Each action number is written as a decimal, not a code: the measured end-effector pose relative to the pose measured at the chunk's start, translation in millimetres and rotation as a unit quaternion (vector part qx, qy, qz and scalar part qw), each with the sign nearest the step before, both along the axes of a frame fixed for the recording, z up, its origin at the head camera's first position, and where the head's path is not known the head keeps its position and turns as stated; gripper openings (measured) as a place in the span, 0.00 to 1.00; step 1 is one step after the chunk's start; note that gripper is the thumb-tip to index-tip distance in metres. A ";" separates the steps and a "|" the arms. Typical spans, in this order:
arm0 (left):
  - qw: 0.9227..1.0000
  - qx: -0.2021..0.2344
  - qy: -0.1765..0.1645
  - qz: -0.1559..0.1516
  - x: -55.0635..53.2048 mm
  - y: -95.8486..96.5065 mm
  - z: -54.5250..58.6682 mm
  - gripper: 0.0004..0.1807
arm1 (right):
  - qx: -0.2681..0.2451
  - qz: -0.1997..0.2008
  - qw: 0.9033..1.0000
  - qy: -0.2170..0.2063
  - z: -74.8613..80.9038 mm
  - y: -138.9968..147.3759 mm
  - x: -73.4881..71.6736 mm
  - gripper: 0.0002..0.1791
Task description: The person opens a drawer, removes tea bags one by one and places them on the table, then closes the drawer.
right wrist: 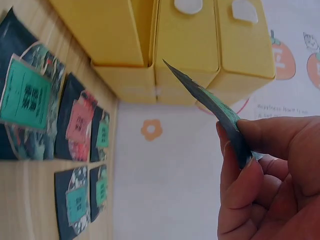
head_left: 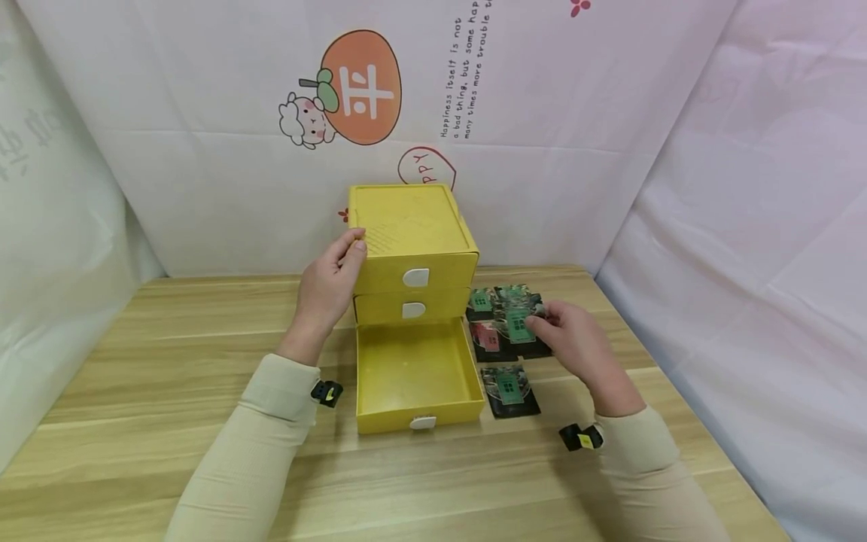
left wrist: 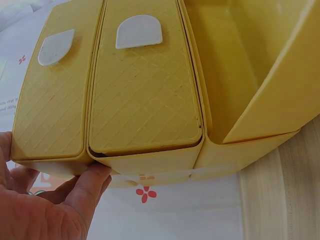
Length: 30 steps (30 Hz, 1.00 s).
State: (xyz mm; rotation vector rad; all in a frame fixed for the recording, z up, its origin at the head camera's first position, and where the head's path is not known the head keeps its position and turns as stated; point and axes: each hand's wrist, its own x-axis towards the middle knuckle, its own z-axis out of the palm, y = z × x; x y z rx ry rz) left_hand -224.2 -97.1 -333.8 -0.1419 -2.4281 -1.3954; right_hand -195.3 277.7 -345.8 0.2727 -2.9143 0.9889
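A yellow three-drawer cabinet point(head_left: 416, 218) stands at the back of the table, its bottom drawer point(head_left: 413, 373) pulled out with nothing in it. My left hand point(head_left: 328, 282) holds the cabinet's upper left corner; in the left wrist view the thumb point(left wrist: 92, 185) lies against the side wall. To the right of the cabinet, my right hand point(head_left: 579, 339) pinches a dark, flat sachet point(right wrist: 217, 107) between thumb and fingers, raised over the others. Beneath it lie several black sachets with green labels and one red-labelled sachet point(right wrist: 77, 120). Nearest the front is a green-labelled sachet point(head_left: 509, 390).
The upper drawers are closed, each with a white tab point(head_left: 416, 278). A wooden table point(head_left: 169, 391) carries everything, backed by a printed white cloth point(head_left: 542, 113). Cloth point(head_left: 759, 226) also hangs along the right side. The open drawer's front wall reaches toward me between the forearms.
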 end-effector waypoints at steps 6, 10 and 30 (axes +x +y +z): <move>1.000 -0.001 0.003 -0.001 -0.7 0.0 0.2 0.30 | 0.024 -0.003 1.000 -0.008 -7.2 16.0 -3.9 0.20; 1.000 -0.003 0.003 0.000 -0.6 -0.1 0.2 0.30 | 0.036 0.002 0.999 -0.023 -10.9 23.9 -4.8 0.19; 1.000 -0.004 0.005 0.000 -1.5 -0.6 -0.3 0.30 | 0.069 0.030 0.993 -0.095 -37.9 60.2 -11.5 0.24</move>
